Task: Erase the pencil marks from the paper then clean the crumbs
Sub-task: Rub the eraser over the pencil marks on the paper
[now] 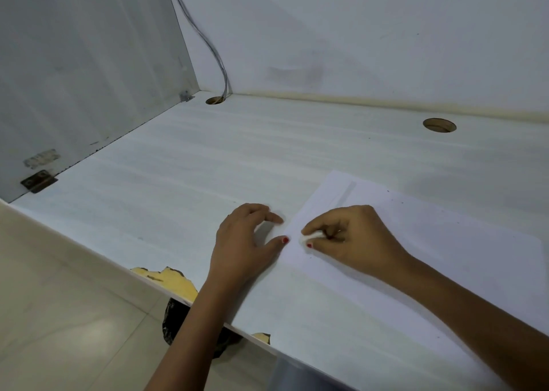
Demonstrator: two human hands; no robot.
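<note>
A white sheet of paper [430, 242] lies flat on a white desk [178, 182], toward its right side. The right hand [356, 236] rests on the paper near its left edge, thumb and fingers pinching a small white eraser [312, 236] against the sheet. The left hand [246, 242] rests loosely spread on the desk just beside the paper, its thumb touching the paper's edge. A few tiny dark crumbs [457, 222] dot the sheet.
</note>
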